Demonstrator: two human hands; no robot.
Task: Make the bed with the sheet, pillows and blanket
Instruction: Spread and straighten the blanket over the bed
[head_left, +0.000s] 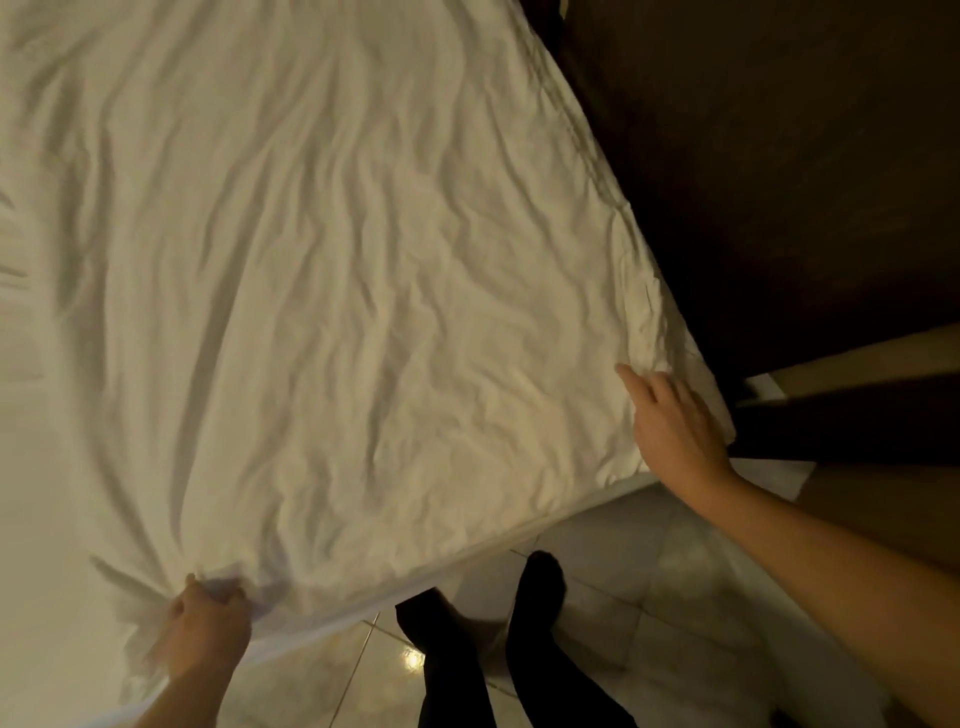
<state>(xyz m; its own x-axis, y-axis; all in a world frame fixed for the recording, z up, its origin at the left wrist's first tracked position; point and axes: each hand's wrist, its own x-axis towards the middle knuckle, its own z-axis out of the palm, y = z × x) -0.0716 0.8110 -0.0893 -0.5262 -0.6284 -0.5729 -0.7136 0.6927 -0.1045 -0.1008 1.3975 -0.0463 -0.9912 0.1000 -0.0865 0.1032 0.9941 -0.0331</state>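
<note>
Head view looks steeply down, close above bed (311, 260).

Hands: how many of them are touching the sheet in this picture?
2. The left hand grips a bunch of the sheet at its near edge. The right hand lies on the sheet's near right corner; whether it grips is unclear. No other hand is visible.

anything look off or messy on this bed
The sheet is deeply wrinkled all over, crumpled at the corner beside the right hand, and pulled into a bunch where the left hand grips its edge. Nothing torn or spilled.
</note>
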